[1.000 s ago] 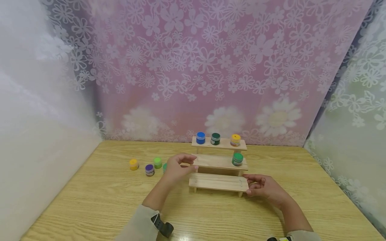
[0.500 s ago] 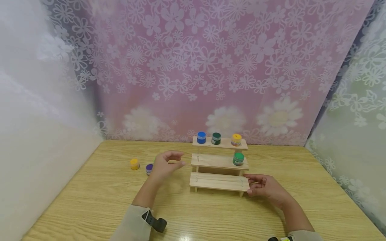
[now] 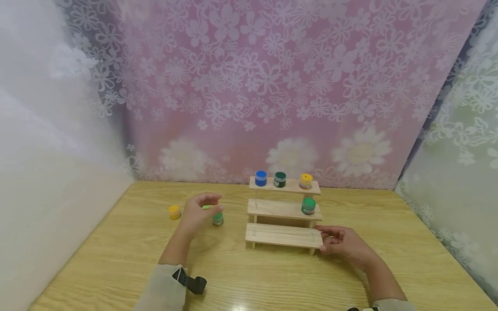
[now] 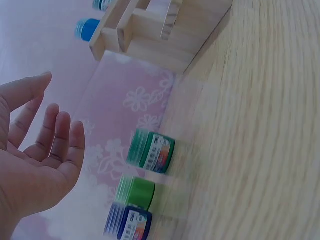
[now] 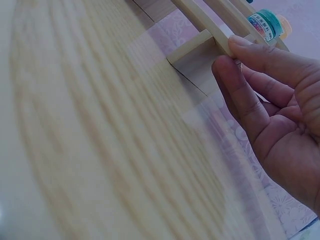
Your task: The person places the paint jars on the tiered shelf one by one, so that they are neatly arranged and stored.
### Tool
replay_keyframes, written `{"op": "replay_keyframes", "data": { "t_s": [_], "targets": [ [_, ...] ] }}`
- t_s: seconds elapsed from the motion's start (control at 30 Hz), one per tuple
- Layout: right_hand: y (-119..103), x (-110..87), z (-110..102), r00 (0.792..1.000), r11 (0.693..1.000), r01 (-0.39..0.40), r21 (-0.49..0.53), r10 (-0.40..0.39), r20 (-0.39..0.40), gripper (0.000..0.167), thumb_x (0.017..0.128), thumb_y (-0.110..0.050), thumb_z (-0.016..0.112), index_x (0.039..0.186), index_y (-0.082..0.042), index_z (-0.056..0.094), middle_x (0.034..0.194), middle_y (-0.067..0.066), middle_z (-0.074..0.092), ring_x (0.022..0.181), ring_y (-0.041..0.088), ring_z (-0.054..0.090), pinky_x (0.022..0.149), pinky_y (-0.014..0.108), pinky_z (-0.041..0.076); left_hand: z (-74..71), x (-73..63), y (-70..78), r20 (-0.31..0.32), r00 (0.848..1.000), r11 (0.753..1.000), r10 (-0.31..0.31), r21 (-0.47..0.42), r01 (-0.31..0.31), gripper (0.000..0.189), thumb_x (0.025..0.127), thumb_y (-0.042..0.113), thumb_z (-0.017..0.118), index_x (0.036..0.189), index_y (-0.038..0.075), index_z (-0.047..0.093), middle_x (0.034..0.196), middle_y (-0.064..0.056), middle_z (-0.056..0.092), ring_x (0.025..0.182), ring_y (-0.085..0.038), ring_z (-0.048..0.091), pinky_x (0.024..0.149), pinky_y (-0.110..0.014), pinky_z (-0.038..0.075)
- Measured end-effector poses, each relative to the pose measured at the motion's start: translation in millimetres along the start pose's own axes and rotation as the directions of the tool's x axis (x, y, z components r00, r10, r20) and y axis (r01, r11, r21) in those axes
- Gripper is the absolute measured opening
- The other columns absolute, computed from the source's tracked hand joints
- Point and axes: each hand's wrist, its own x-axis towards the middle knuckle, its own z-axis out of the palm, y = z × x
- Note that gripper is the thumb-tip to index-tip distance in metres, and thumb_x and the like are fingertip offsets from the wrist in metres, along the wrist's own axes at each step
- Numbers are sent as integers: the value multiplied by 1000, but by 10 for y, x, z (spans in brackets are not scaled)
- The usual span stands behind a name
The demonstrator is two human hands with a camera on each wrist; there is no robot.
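Note:
My left hand point(image 3: 196, 214) hovers over the jars at the left of the table with loosely bent fingers and nothing in them. Beneath and beside it stand a green paint jar point(image 3: 218, 219), a light green paint jar point(image 4: 139, 192) and a purple-blue paint jar point(image 4: 135, 224); in the head view the hand covers the last one. A three-step wooden stand point(image 3: 282, 235) is in the middle. My right hand point(image 3: 344, 244) pinches the right end of its lowest shelf between thumb and fingers, as the right wrist view shows.
On the top shelf are blue point(image 3: 260, 179), dark green point(image 3: 279, 179) and yellow point(image 3: 306, 181) paint jars. A green jar point(image 3: 308, 206) sits at the middle shelf's right end. Another yellow jar point(image 3: 174, 212) stands far left. A floral curtain point(image 3: 249, 108) hangs behind the table.
My left hand has moved left, away from the stand and over the loose jars, uncovering the green one and covering the purple one. My right hand stays at the lowest shelf.

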Motion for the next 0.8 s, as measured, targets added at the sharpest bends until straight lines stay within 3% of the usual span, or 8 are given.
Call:
{"op": "replay_keyframes", "data": {
  "t_s": [0.5,0.8],
  "targets": [
    [17,16,-7,1000,1000,5,-4,-5,3,74,86,-6,74,143,15,33,113,12,57,94,17,64,83,36,57,-245,36,-155,-50,995,997,-81,2,81,33,88,14,75,119,7,68,119,-10,63,115,-26,55,100,-46,45],
    [12,10,-7,1000,1000,27,8,-27,14,74,87,-4,73,143,18,31,113,12,58,92,15,64,82,34,57,-438,29,-195,-91,991,988,-98,109,107,37,87,15,75,122,6,66,128,-17,59,118,-28,53,98,-48,45]
  ]
}}
